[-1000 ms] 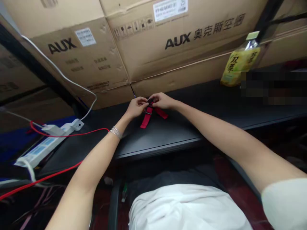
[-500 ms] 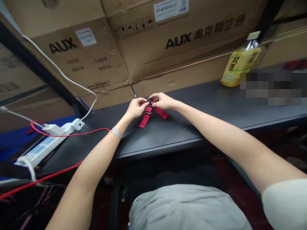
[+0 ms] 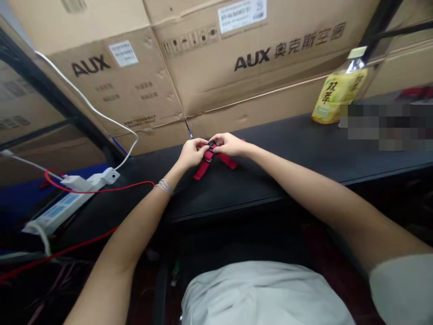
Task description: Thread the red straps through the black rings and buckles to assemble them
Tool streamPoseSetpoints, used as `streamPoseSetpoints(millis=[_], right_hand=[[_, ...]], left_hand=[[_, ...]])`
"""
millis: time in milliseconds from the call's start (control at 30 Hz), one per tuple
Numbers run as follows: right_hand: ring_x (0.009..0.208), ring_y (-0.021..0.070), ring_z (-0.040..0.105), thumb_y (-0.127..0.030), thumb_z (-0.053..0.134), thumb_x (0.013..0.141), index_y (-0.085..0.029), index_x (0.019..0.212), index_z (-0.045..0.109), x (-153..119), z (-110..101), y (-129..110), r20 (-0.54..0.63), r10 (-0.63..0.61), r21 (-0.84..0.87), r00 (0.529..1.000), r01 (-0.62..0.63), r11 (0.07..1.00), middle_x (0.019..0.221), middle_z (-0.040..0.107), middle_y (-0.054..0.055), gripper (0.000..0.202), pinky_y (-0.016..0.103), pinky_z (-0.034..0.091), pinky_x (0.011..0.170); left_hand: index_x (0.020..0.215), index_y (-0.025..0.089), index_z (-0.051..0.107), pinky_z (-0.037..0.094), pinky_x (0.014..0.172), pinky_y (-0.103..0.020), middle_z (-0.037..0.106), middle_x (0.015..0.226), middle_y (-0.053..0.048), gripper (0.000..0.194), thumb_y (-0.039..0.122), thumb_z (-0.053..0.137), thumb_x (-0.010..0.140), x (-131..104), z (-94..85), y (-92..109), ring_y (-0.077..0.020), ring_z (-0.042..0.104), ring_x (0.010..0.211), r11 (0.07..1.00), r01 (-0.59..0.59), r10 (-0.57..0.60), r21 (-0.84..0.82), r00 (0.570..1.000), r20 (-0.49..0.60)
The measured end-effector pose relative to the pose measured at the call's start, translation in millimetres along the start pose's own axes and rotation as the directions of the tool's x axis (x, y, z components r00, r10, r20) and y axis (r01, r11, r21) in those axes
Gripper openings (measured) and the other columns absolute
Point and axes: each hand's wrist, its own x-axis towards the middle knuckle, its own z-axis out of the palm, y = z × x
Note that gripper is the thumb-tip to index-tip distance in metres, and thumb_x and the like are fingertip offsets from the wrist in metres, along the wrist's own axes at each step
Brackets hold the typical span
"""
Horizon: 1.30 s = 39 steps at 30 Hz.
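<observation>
A red strap [image 3: 202, 170] with dark buckles [image 3: 210, 150] is held just above the black tabletop. My left hand [image 3: 193, 152] pinches it from the left, by the buckles. From the right, my right hand [image 3: 229, 144] grips the same strap with fingers closed. The two hands nearly meet at the buckles. One strap end hangs down to the left, and another red piece slants to the right below my right hand. The fingertips partly hide the buckles.
Large cardboard boxes [image 3: 203, 67] stand behind the black table [image 3: 257, 180]. A yellow-labelled bottle [image 3: 339, 92] is at the back right. On the left lie a white power strip [image 3: 57, 212], a white cable and a red cable [image 3: 111, 189]. Part of the right side is pixelated.
The lower left end of the red strap has swung slightly to the left. Both hands remain at almost the same place, still closed on the strap.
</observation>
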Motion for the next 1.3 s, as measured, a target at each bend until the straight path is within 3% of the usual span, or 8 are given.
streamPoseSetpoints(millis=[267,433,733,933,1300], right_hand=[[0.08,0.0133,0.065,-0.011,0.073,0.069,-0.012,0.107,0.061,-3.9,-1.2,0.1,0.109,-0.03,0.162,0.994,0.012,0.987,0.098,0.07,0.007,0.04,0.026,0.056,0.076],[0.08,0.0134,0.065,-0.011,0.075,0.067,-0.013,0.102,0.062,-3.6,-1.4,0.4,0.1,-0.027,0.211,0.995,0.006,0.978,0.094,0.07,0.005,0.037,0.026,0.057,0.076],[0.088,0.0155,0.064,-0.014,0.076,0.063,-0.013,0.101,0.063,2.1,-0.5,7.1,0.039,-0.114,0.103,0.993,0.109,0.989,0.097,0.07,0.005,0.04,0.031,0.054,0.086],[0.087,0.0162,0.063,-0.018,0.076,0.064,-0.011,0.109,0.064,0.5,-1.1,4.3,0.019,-0.131,-0.06,0.991,0.132,0.99,0.099,0.068,0.006,0.047,0.032,0.052,0.086],[0.09,0.0167,0.06,-0.017,0.075,0.067,-0.01,0.116,0.061,-4.2,0.6,-0.2,0.054,-0.131,-0.178,0.99,0.139,0.974,0.103,0.067,0.006,0.051,0.03,0.049,0.087]], left_hand=[[0.086,0.016,0.068,0.054,0.073,-0.03,0.073,0.083,-0.007,0.01,0.018,0.061,0.078,3.8,-0.7,-2.9,-0.0175,0.066,0.075,1.0,0.008,-0.009,-0.011,0.999,-0.047],[0.085,0.015,0.066,0.053,0.073,-0.03,0.071,0.083,-0.006,0.009,0.016,0.061,0.078,2.3,-1.2,1.0,-0.0165,0.065,0.074,0.996,0.034,-0.035,-0.08,0.999,-0.016],[0.081,0.016,0.064,0.052,0.065,-0.027,0.067,0.075,-0.003,0.01,0.011,0.063,0.073,0.5,0.0,3.5,-0.0137,0.061,0.065,0.985,0.077,-0.077,-0.152,0.997,0.01],[0.083,0.015,0.065,0.052,0.067,-0.027,0.068,0.077,-0.004,0.012,0.012,0.063,0.071,-0.6,-0.7,5.4,-0.0144,0.062,0.067,0.991,0.041,-0.041,-0.124,0.999,0.0],[0.09,0.017,0.068,0.054,0.071,-0.031,0.072,0.083,-0.005,0.018,0.017,0.061,0.073,-6.7,-2.1,12.9,-0.0181,0.065,0.07,0.985,-0.09,0.094,0.149,0.995,-0.016]])
